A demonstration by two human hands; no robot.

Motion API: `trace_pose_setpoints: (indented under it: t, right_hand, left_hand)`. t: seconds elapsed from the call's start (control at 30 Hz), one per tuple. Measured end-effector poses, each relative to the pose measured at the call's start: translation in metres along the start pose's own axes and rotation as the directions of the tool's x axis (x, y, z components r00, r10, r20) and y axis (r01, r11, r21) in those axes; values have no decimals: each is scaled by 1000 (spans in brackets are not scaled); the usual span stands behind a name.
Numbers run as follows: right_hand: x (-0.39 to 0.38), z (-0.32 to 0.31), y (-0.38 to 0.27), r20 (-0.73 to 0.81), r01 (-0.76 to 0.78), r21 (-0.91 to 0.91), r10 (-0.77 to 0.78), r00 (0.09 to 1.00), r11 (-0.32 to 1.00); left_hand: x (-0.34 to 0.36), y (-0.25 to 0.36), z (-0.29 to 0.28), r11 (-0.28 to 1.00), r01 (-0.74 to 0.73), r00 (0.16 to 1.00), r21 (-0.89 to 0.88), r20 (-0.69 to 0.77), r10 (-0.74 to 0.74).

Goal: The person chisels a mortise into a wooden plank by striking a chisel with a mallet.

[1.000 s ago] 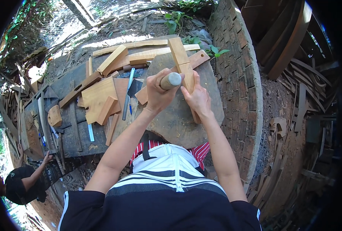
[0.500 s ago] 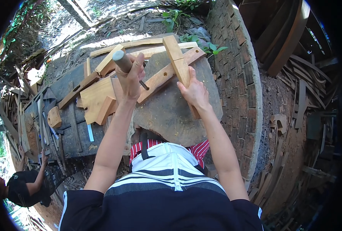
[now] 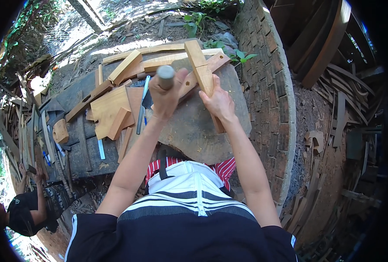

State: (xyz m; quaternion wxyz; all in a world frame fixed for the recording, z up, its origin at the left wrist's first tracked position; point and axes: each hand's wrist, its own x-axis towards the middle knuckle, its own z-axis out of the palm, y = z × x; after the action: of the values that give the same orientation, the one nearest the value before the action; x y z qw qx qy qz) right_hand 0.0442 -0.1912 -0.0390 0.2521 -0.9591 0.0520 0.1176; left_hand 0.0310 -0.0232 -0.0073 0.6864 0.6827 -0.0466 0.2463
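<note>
My left hand (image 3: 168, 96) is closed around an upright tool (image 3: 165, 76) with a round grey-topped handle, slightly blurred; its lower end is hidden behind the fingers. My right hand (image 3: 218, 100) grips a light wooden bar (image 3: 196, 56) that lies at a slant across a reddish plank (image 3: 187, 83) with bored holes. Both pieces rest on a thick worn slab (image 3: 194, 131). Just left of my left hand, wood offcuts (image 3: 109, 111) and a thin blue-and-grey implement (image 3: 140, 121) lie on the work surface.
A dark bench (image 3: 85, 155) with strips and scraps extends left, where a co-worker in black (image 3: 26, 209) works with hands on wood. A low brick wall (image 3: 272, 109) borders the right, with stacked curved timber (image 3: 342, 91) beyond. Plants (image 3: 242, 56) grow at the back.
My left hand moved left with the tool from above the bar, then back rightward, its handle now more upright. My right hand stays on the bar. The co-worker's hands shifted slightly.
</note>
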Motion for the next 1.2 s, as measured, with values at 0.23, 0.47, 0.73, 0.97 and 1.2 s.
trace_pose_setpoints:
  t: [0.23,0.47,0.73,0.97,1.2]
  right_hand:
    - [0,3,-2,5,20,20,-20,1000,1000]
    - [9,0,8,-41,-4,55,6,999,998]
    - [7,6,15,-31,3,81,0,1000,997]
    - [3,6,12,-36,0,47,2,999,999]
    - [2,5,11,-32,8,86,-5,999,996]
  left_hand:
    - [21,1,-23,874,220,947,-433,-118,-297]
    - [0,19,25,895,159,839,-416,-422,-345]
    - [12,20,-9,868,480,721,-125,621,-309]
    - [25,0,-32,692,612,693,-384,682,-234]
    - [19,10,-24,757,533,764,-379,600,-238]
